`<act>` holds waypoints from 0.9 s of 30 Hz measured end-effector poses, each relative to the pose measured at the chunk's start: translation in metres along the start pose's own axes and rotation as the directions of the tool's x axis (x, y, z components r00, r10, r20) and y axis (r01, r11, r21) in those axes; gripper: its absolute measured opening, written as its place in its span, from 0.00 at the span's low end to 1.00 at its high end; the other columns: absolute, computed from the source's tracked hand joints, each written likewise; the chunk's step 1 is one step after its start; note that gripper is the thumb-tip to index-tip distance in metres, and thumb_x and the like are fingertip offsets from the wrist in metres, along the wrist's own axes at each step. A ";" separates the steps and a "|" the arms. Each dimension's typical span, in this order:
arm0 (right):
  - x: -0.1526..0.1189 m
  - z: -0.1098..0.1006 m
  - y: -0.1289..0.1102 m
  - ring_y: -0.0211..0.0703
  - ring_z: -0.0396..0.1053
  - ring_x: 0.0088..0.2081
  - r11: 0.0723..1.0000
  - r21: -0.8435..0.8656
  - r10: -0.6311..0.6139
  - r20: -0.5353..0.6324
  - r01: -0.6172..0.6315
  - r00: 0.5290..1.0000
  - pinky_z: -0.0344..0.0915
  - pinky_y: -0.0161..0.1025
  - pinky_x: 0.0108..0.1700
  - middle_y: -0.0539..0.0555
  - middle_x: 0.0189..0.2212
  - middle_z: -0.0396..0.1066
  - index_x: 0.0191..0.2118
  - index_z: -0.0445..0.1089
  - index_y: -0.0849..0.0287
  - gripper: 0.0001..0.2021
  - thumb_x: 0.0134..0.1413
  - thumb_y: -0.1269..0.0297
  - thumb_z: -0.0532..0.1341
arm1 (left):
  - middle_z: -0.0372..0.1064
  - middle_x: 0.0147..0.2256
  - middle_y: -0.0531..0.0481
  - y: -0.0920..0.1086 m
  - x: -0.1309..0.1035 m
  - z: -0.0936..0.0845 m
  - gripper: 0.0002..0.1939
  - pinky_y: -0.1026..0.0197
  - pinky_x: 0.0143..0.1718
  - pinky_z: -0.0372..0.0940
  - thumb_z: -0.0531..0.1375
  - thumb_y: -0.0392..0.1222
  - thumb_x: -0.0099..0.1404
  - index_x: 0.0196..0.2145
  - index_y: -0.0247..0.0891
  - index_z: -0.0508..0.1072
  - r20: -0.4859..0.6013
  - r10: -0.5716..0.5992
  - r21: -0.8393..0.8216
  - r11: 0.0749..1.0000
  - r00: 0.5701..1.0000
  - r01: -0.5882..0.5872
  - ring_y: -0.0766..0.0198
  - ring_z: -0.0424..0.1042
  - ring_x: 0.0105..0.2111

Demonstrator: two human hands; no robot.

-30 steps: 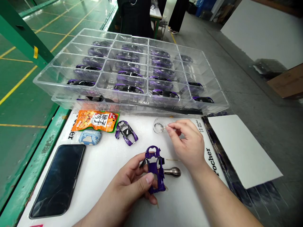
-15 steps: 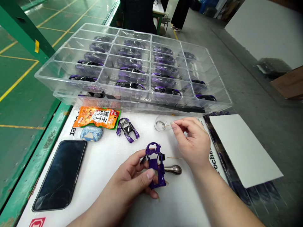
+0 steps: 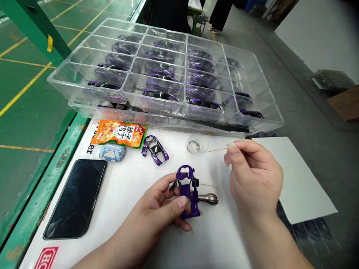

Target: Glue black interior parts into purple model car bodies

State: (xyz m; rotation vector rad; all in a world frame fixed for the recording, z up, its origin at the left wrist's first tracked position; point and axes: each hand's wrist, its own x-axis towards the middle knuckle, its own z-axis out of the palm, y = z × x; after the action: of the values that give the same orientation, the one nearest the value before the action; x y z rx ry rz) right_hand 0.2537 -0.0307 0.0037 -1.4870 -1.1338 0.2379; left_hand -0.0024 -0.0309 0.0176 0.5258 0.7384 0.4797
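Observation:
Between the thumb and fingers of my left hand (image 3: 165,207) is a purple toy car body shell (image 3: 194,203), its hollow underside facing up. My right hand (image 3: 255,175) pinches a thin wooden toothpick (image 3: 217,150), whose tip points left. Just left of that tip stands a small clear cup (image 3: 198,144) with a little clear stuff in it. Beyond the held shell, a metal tool with a rounded end (image 3: 210,198) lies partly hidden. A second toothpick (image 3: 209,184) rests on the white surface. Another purple and black car shell (image 3: 156,150) lies further back.
Stacked clear divided trays (image 3: 179,101) with several purple car shells stand at the back. On the left lie a phone (image 3: 75,198), a blue patterned case (image 3: 112,152) and an orange snack packet (image 3: 119,133). A white board (image 3: 297,175) is at the right. A person in dark clothing (image 3: 171,16) is beyond.
My right hand has moved right, drawing the toothpick away from the clear cup. My left hand still holds the shell in much the same place. The whole view has shifted slightly.

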 end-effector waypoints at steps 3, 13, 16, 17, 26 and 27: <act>-0.007 -0.002 -0.009 0.49 0.78 0.40 0.998 0.059 0.009 0.035 -0.011 0.999 0.74 0.47 0.40 0.54 0.42 0.78 0.45 0.82 0.50 0.10 0.75 0.50 0.74 | 0.81 0.43 0.44 0.000 0.000 0.000 0.28 0.58 0.41 0.80 0.76 0.51 0.76 0.69 0.46 0.81 0.009 0.000 -0.005 1.000 1.000 0.000 0.52 0.82 0.49; -0.013 0.000 -0.029 0.45 0.76 0.40 0.970 0.177 -0.199 0.192 0.165 0.961 0.71 0.44 0.41 0.52 0.38 0.78 0.47 0.84 0.53 0.08 0.71 0.75 0.73 | 0.84 0.47 0.42 0.003 -0.002 0.000 0.26 0.58 0.43 0.79 0.75 0.51 0.78 0.68 0.46 0.80 0.026 0.034 -0.014 0.999 0.999 -0.034 0.51 0.83 0.50; -0.012 -0.001 -0.030 0.44 0.76 0.43 0.971 0.154 -0.211 0.206 0.181 0.955 0.73 0.42 0.43 0.52 0.40 0.79 0.47 0.83 0.54 0.10 0.70 0.78 0.72 | 0.83 0.47 0.43 0.003 -0.002 0.001 0.25 0.59 0.43 0.80 0.75 0.51 0.78 0.68 0.46 0.80 0.015 0.041 -0.023 0.999 0.999 -0.040 0.52 0.83 0.50; -0.012 -0.001 -0.031 0.44 0.76 0.43 0.972 0.148 -0.214 0.216 0.185 0.953 0.73 0.42 0.43 0.52 0.40 0.79 0.47 0.83 0.54 0.10 0.70 0.78 0.72 | 0.83 0.47 0.43 0.003 -0.002 0.001 0.25 0.59 0.43 0.80 0.75 0.51 0.78 0.68 0.46 0.81 0.008 0.043 -0.030 0.999 0.999 -0.043 0.52 0.83 0.50; -0.012 -0.002 -0.033 0.42 0.76 0.43 0.973 0.132 -0.221 0.271 0.191 0.937 0.74 0.40 0.44 0.51 0.40 0.78 0.47 0.82 0.54 0.10 0.70 0.79 0.72 | 0.84 0.44 0.43 0.003 -0.002 0.001 0.24 0.59 0.43 0.81 0.76 0.50 0.77 0.66 0.47 0.82 0.002 0.046 -0.067 0.997 0.999 -0.046 0.50 0.85 0.51; -0.012 -0.001 -0.033 0.42 0.76 0.43 0.973 0.131 -0.221 0.273 0.191 0.936 0.74 0.40 0.43 0.51 0.40 0.78 0.47 0.82 0.54 0.10 0.70 0.79 0.72 | 0.84 0.44 0.43 0.003 -0.002 0.001 0.24 0.59 0.42 0.80 0.76 0.50 0.77 0.67 0.47 0.82 0.001 0.046 -0.066 0.997 0.999 -0.046 0.50 0.85 0.51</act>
State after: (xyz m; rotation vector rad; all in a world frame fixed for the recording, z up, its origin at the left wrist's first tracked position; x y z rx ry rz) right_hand 0.2318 -0.0462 0.0270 -1.2572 -1.4780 0.3680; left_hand -0.0035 -0.0295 0.0211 0.4820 0.7064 0.5441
